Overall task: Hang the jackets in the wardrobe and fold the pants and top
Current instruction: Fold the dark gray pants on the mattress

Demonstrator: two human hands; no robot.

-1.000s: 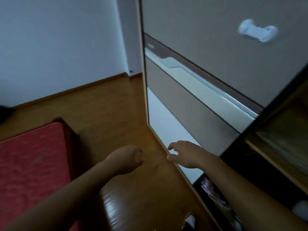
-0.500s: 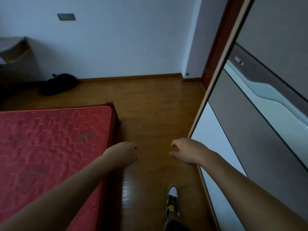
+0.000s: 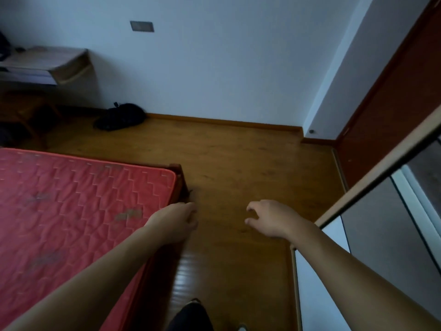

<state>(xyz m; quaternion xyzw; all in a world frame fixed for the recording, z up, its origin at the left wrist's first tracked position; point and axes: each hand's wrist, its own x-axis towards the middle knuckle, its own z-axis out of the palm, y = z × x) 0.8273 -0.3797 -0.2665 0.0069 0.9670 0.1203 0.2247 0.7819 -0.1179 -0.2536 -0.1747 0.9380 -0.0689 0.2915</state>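
Note:
My left hand [image 3: 175,220] hangs over the near corner of the red mattress [image 3: 71,206], fingers loosely curled and holding nothing. My right hand [image 3: 269,217] is stretched out over the wooden floor [image 3: 238,168], fingers relaxed and empty. The wardrobe's sliding door [image 3: 386,230] fills the right edge, its pale frame running diagonally. No jacket, pants or top shows on the mattress or in either hand. A dark heap [image 3: 120,117], maybe a bag or a garment, lies on the floor by the far wall.
A wall-mounted wooden shelf [image 3: 47,64] hangs at the far left above a low wooden stool [image 3: 26,111]. A red-brown door [image 3: 381,108] stands at the right corner. My dark-trousered leg [image 3: 191,316] shows at the bottom. Open floor runs between the bed and the wardrobe.
The view has swung left from the wardrobe front toward the room and the bed. Both hands stay held out in front, empty, in nearly the same pose.

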